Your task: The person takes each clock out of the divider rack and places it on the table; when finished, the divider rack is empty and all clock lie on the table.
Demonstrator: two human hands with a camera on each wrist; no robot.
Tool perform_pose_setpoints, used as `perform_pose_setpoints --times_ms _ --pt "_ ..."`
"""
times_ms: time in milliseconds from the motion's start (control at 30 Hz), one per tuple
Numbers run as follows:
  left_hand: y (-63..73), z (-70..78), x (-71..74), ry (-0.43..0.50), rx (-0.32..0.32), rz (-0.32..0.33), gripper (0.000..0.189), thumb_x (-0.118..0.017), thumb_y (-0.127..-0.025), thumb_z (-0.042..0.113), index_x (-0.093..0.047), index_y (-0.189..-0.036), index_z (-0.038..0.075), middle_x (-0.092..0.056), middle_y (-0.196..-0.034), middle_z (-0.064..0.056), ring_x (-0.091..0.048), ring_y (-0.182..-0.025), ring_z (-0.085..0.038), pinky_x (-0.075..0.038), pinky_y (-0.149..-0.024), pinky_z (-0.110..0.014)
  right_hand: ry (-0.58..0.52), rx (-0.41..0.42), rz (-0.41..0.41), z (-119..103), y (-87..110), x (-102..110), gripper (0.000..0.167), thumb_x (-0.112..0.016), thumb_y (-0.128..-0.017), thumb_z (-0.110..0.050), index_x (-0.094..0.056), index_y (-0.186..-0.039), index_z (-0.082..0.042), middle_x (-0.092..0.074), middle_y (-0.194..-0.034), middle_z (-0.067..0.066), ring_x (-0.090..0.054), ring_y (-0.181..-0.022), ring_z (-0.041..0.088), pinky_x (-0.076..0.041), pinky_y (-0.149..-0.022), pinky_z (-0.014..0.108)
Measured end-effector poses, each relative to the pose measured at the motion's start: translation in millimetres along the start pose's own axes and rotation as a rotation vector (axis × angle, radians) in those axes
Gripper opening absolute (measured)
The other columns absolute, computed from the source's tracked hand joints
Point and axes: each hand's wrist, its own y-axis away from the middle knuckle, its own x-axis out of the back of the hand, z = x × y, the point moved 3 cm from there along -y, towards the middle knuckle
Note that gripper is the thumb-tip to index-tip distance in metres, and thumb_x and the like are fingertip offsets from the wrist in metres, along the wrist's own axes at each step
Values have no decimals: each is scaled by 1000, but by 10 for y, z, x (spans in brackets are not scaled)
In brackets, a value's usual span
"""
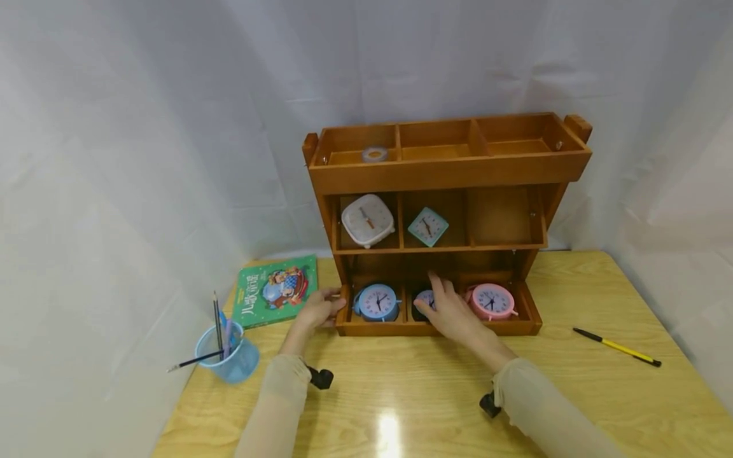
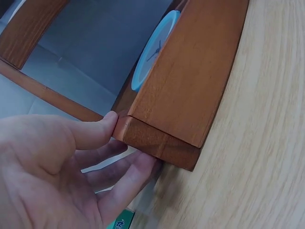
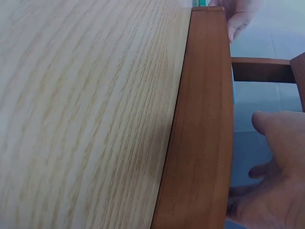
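Note:
My left hand (image 1: 316, 312) grips the lower left corner of a brown wooden shelf rack (image 1: 438, 329); its thumb and fingers pinch the corner in the left wrist view. My right hand (image 1: 455, 317) reaches over the bottom tier's middle compartment, thumb and forefinger spread. Beneath it sits a dark alarm clock (image 1: 424, 298), partly covered by the hand. To its left stands a blue alarm clock (image 1: 378, 301), to its right a pink one (image 1: 492, 301). In the right wrist view, the front board (image 3: 205, 119) hides some fingertips, and no clock shows between thumb and fingers.
A white clock (image 1: 368, 221) and a mint square clock (image 1: 428, 226) occupy the middle tier. A tape roll (image 1: 375, 154) lies in the top tier. Left of the rack are a green book (image 1: 275, 291) and a blue pen cup (image 1: 237, 362). A yellow-black pen (image 1: 617, 346) lies right.

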Motion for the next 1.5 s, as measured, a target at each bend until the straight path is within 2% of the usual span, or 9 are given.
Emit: perform_pose_setpoints --times_ms 167,433,633,800,967,1300,1500 --pt "-29 1 -13 -16 -4 15 52 -58 -109 14 -45 -158 2 -57 -150 -27 -60 -133 -43 -63 -95 -48 11 -68 -37 -18 -22 -20 84 -54 -108 -50 -16 -168 -3 -35 -159 41 -57 -130 56 -50 -108 67" --pt "-32 6 -32 -7 -14 5 53 -56 -109 12 -42 -159 0 -54 -152 -28 -62 -131 -43 -64 -93 -46 101 -140 -21 -49 -57 -69 85 -54 -107 -53 -24 -164 3 -46 -151 41 -62 -125 53 -54 -104 64" --pt "5 23 -15 -34 -24 14 54 -58 -108 14 -43 -158 0 -56 -150 -26 -65 -126 -40 -65 -89 -43 77 -120 0 -80 -69 -109 82 -56 -107 -51 -27 -164 2 -50 -151 38 -63 -125 51 -55 -102 63" --pt "-19 -4 -24 -26 -17 21 53 -57 -109 14 -43 -159 1 -55 -152 -27 -62 -131 -42 -64 -93 -46 41 -108 33 -90 -71 -144 79 -59 -106 -49 -31 -162 1 -50 -147 38 -68 -114 49 -60 -94 60" --pt "-31 -5 -41 -37 -23 37 53 -58 -109 14 -43 -159 2 -55 -151 -28 -62 -130 -42 -63 -88 -43 22 -107 53 -105 -72 -148 76 -61 -105 -48 -35 -159 0 -48 -147 38 -70 -103 46 -61 -87 58" --pt "-46 -23 -45 -50 -20 44 52 -58 -109 14 -45 -158 3 -55 -150 -27 -62 -129 -41 -63 -89 -44 -70 -98 94 -81 -66 -133 73 -66 -104 -41 -37 -159 -2 -41 -148 39 -66 -110 48 -59 -92 58" --pt "-40 -11 -37 -56 -14 58 51 -58 -109 14 -46 -157 4 -56 -147 -28 -62 -128 -41 -63 -90 -46 -90 -71 108 -85 -62 -73 64 -68 -103 -36 -46 -152 1 -42 -145 39 -62 -117 50 -55 -96 62"
